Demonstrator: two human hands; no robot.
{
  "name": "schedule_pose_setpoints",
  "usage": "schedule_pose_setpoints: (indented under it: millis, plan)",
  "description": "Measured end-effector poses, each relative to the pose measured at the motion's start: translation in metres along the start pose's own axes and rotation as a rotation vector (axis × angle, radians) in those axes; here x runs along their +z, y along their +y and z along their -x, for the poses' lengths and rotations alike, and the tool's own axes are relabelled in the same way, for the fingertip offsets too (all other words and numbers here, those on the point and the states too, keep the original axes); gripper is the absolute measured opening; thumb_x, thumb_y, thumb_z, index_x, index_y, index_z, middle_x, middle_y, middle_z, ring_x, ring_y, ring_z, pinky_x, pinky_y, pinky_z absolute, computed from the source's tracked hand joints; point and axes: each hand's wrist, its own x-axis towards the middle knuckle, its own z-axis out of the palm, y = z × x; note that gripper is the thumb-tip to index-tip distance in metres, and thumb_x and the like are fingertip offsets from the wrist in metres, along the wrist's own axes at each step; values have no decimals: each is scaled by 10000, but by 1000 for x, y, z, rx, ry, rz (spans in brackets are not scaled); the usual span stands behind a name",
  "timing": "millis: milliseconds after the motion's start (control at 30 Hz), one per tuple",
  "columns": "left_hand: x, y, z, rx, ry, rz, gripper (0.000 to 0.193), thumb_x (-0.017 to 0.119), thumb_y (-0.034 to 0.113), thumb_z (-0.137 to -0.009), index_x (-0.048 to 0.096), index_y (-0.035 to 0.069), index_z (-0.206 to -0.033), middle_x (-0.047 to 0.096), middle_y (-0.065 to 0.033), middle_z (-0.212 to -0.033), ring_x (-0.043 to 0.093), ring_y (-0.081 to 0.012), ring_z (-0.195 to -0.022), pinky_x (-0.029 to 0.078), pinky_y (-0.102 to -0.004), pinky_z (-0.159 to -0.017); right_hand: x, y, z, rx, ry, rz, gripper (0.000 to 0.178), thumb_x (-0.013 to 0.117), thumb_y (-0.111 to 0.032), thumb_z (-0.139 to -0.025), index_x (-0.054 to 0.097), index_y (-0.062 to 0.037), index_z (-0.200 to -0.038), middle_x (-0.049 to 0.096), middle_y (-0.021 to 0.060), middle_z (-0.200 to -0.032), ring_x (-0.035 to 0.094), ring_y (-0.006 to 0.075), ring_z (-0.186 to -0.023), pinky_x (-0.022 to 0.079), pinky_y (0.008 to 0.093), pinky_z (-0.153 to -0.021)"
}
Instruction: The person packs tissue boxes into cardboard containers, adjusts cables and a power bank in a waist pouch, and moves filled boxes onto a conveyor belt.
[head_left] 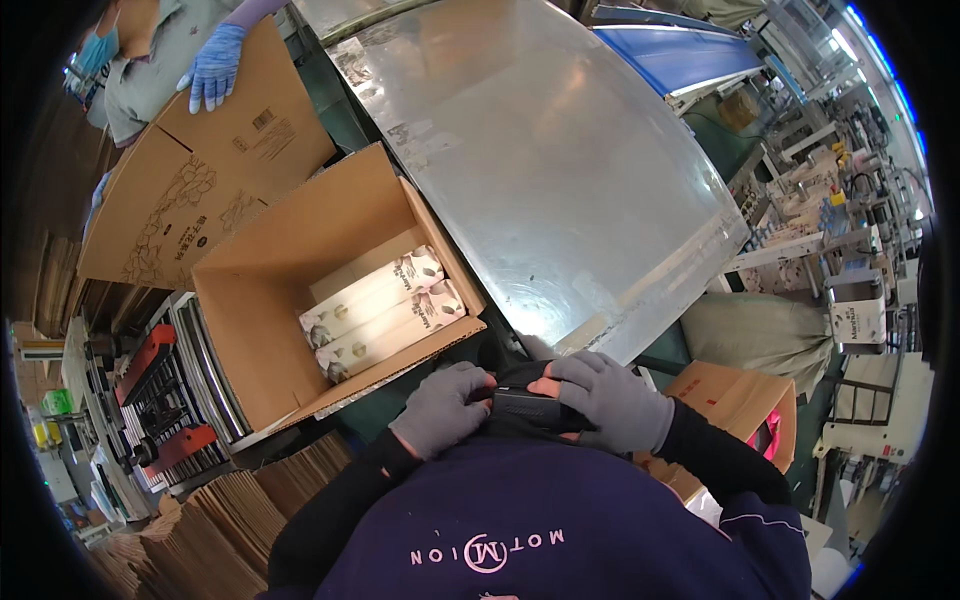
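Note:
Both my hands, in grey gloves with bare fingertips, are close to my body around a small black box-shaped device (530, 404). My left hand (440, 408) grips its left end with bent fingers. On the other side my right hand (612, 402) has its fingers curled over the top and right end. What the device is does not show. Ahead and to the left stands an open cardboard carton (255, 345), with white floral-printed packs (385, 312) lying side by side in its right part. Neither hand touches the carton.
A large metal tabletop (560, 170) lies ahead. At upper left a co-worker's blue-gloved hand (215, 68) holds a printed carton (225, 190). Left are a roller conveyor (190, 375) and stacked flat cardboard (230, 520). Another carton (725, 405) stands right, beside a greenish sack (755, 330).

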Motion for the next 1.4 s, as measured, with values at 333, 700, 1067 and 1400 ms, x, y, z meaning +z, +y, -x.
schedule_pose_setpoints:
  millis: [333,700,1067,1400]
  plan:
    - [0,14,-1,45,401,91,90,678,-13,-732,686,-5,-821,646,-131,-743,640,-254,-664,502,-306,-619,11,-20,1,-137,25,276,589,657,-226,-745,532,-117,-1310,478,99,-1149,524,265,-1007,482,355,-869]
    - [4,19,-2,119,460,0,85,687,6,-721,682,9,-806,631,-133,-733,637,-285,-662,500,-340,-606,8,-39,-7,-195,-99,666,507,560,-184,-793,566,-162,-1300,499,46,-944,508,184,-810,463,274,-671]
    - [5,19,8,229,525,-556,70,594,130,-740,555,90,-782,551,-59,-779,605,-239,-759,500,-365,-611,30,-56,-66,4,-214,720,155,607,-195,-839,662,-53,-816,530,55,-846,550,196,-793,513,294,-522]
    - [2,8,15,106,598,-194,82,668,121,-750,622,91,-811,607,-78,-748,621,-289,-692,496,-402,-590,22,-36,-33,105,-6,268,619,631,-213,-760,478,17,-1314,541,109,-1103,551,273,-995,463,362,-832]
